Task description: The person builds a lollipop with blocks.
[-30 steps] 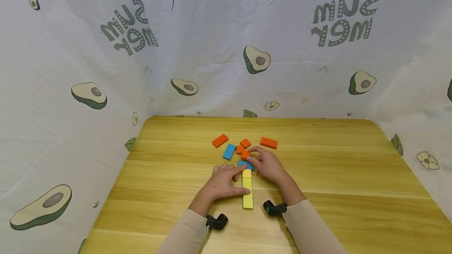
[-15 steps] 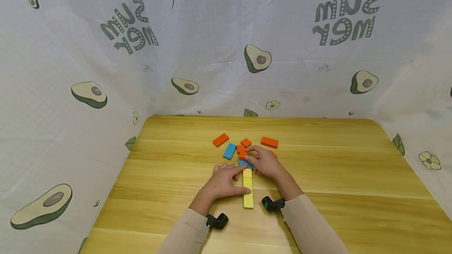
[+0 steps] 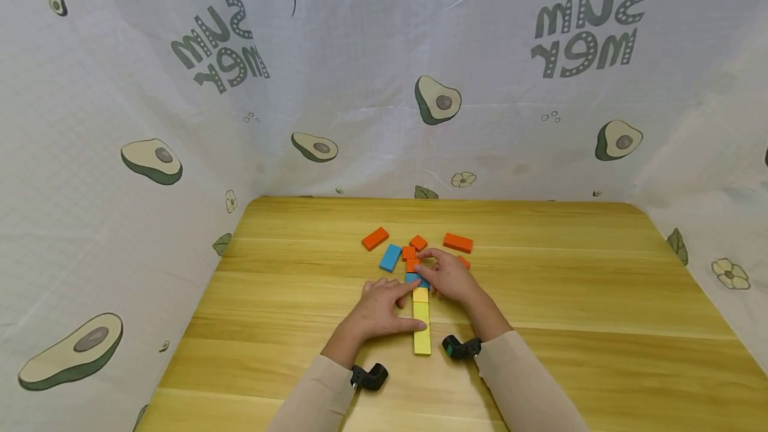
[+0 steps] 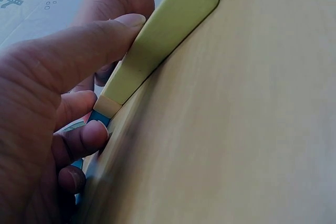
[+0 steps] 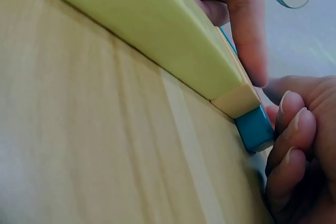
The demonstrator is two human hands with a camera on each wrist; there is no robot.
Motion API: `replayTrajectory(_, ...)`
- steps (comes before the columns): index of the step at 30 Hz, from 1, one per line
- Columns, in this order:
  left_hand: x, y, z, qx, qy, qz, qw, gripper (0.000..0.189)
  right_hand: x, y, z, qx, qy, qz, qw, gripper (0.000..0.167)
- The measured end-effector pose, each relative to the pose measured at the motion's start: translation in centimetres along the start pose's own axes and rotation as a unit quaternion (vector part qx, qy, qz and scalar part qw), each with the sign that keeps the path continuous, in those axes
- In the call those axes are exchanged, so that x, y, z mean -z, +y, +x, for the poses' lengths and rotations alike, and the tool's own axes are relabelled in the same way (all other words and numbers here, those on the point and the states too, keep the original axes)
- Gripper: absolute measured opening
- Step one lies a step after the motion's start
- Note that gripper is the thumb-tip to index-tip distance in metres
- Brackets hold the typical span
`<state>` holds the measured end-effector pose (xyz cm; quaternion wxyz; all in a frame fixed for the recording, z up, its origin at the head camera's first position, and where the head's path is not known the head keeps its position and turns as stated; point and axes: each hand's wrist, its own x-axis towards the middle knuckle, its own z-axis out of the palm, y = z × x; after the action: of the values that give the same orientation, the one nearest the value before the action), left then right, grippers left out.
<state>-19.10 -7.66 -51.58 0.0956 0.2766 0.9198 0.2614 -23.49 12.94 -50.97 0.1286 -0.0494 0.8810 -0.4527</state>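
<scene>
Apparently, the right hand (image 3: 453, 279) has its thumb and forefinger in a pinch about the right end of a small red block (image 3: 411, 265), which lies against, or very nearly against, the far side of a crosswise blue block (image 3: 412, 277); its other fingers curl in beside that blue block. The left hand (image 3: 379, 309) is spread wide between thumb and forefinger, the thumb resting on a long yellow block (image 3: 422, 342) and the forefinger on the blue one, near its join with a short orange block (image 3: 421, 295). The step in hand looks like lining up the small red block with the row while the left hand steadies it. The next move, I judge, calls for a light nudge to square that block, then a clean release that leaves its neighbours undisturbed. Just beyond, a second small red block (image 3: 409, 253) sits close up to it, a loose blue block (image 3: 391, 258) lies leftward, and two longer red blocks, left (image 3: 375, 239) and right (image 3: 458, 243), lie farther out on the wooden table (image 3: 270, 299).
</scene>
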Motion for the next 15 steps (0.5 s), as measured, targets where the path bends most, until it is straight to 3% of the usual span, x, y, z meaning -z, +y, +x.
replayTrajectory(15, -0.02, 0.01, -0.03, 0.004, 0.001, 0.002, 1.0000, 0.086, -0.44, 0.02, 0.02, -0.008, 0.021, -0.003, 0.9997, 0.034)
